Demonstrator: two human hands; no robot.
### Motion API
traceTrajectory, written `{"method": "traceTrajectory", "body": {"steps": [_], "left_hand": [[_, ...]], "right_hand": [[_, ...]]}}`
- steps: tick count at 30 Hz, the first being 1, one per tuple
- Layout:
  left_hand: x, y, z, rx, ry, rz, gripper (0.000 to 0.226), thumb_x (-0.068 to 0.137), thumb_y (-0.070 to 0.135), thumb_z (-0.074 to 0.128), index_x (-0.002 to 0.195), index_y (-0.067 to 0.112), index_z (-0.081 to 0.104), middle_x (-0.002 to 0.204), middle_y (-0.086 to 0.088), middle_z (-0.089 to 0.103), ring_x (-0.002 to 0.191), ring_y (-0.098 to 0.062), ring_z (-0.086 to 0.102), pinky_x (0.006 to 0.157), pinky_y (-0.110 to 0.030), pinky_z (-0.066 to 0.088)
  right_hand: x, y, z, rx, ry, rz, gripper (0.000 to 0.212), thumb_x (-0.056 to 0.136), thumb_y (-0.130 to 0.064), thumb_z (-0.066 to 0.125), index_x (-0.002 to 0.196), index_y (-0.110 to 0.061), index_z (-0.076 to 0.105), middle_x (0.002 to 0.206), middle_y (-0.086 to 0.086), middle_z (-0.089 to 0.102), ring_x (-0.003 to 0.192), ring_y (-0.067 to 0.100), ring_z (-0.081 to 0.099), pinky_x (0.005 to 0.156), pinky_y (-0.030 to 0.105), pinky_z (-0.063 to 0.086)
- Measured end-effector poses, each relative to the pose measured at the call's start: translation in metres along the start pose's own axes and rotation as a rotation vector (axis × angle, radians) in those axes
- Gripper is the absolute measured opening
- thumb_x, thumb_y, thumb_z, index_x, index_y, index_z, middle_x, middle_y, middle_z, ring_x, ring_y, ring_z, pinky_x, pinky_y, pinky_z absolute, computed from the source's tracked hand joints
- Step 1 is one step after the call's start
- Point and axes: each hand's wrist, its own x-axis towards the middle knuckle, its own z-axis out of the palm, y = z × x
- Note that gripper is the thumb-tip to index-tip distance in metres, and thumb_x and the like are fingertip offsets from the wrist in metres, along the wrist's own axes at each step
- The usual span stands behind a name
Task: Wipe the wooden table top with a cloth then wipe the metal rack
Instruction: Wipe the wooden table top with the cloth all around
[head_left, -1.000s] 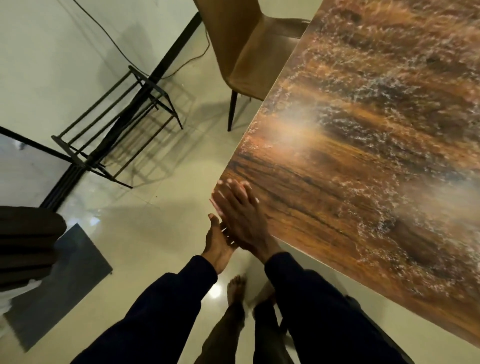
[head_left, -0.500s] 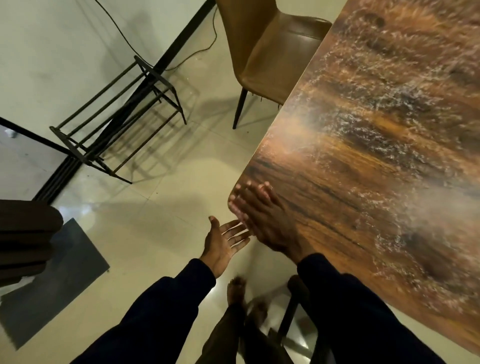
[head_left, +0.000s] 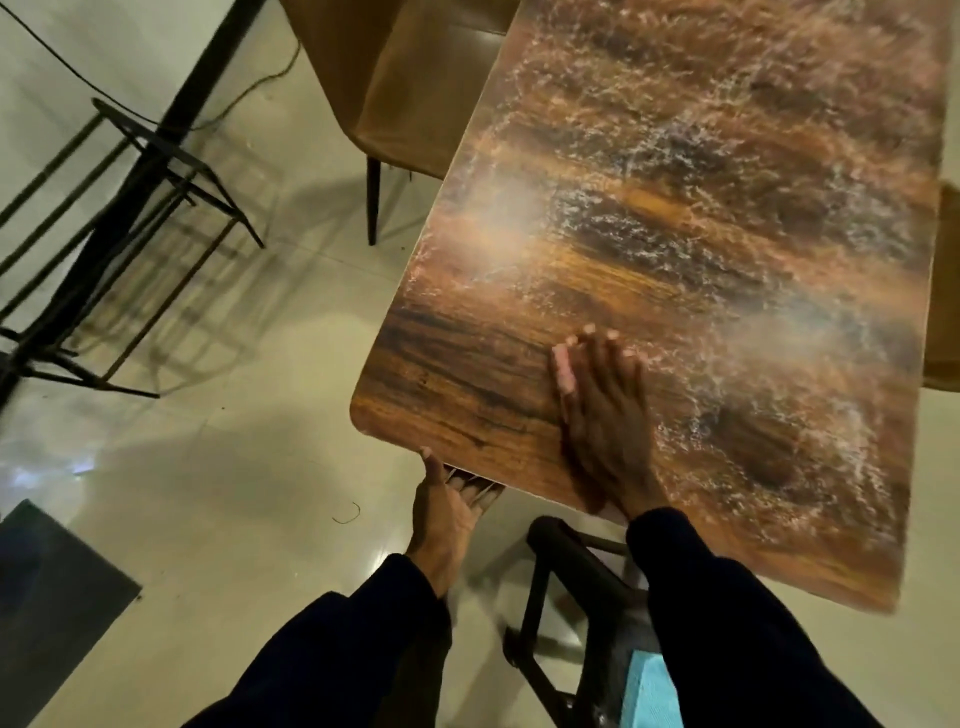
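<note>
Right hand (head_left: 602, 415): flat, palm down, fingers straight, resting on the wooden worktop (head_left: 727, 234) just inside its near left corner; nothing gripped. Left hand (head_left: 447, 514): palm up, released, thumb at the near edge, fingers tucked beneath it. Turquoise cloth (head_left: 649, 691), apparently: in neither hand; lying nearer than both, low beside the right sleeve, on a black-framed seat (head_left: 532, 613). Closer to the right hand; reach back and down. Worktop long axis: near to far. Metal rack (head_left: 130, 234): on the floor, far left, well apart.

Brown wood-grain table top (head_left: 675, 260); black metal rack (head_left: 130, 208); tan chair (head_left: 410, 88).
</note>
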Motion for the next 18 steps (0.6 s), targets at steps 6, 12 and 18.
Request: {"method": "traceTrajectory", "body": {"steps": [6, 12, 18], "left_hand": [[0.002, -0.049, 0.018, 0.027, -0.037, 0.049, 0.067, 0.102, 0.056, 0.034, 0.143, 0.005, 0.046, 0.14, -0.023, 0.057, 0.122, -0.038, 0.06, 0.087, -0.043, 0.051], [-0.004, -0.09, 0.029, 0.198, -0.128, 0.037, 0.056, 0.083, 0.068, 0.051, 0.119, 0.027, 0.057, 0.12, -0.005, 0.067, 0.109, -0.024, 0.069, 0.082, -0.034, 0.06], [-0.006, -0.126, 0.039, 0.193, -0.083, 0.087, 0.052, 0.097, 0.056, 0.047, 0.125, 0.013, 0.056, 0.12, -0.012, 0.068, 0.101, -0.027, 0.073, 0.082, -0.037, 0.06]], "right_hand": [[-0.022, -0.034, 0.02, 0.016, 0.043, -0.146, 0.059, 0.113, -0.03, 0.044, 0.168, -0.016, 0.03, 0.179, 0.013, 0.014, 0.166, 0.037, 0.006, 0.13, 0.066, 0.012], [-0.088, 0.063, -0.001, -0.072, 0.018, -0.033, 0.056, 0.116, -0.032, 0.032, 0.169, -0.016, 0.027, 0.179, 0.013, 0.013, 0.166, 0.037, 0.008, 0.13, 0.067, 0.015], [-0.052, 0.044, -0.002, 0.007, -0.04, 0.04, 0.059, 0.116, -0.043, 0.019, 0.171, -0.021, 0.02, 0.18, 0.009, 0.006, 0.167, 0.032, -0.003, 0.132, 0.063, 0.005]]}}
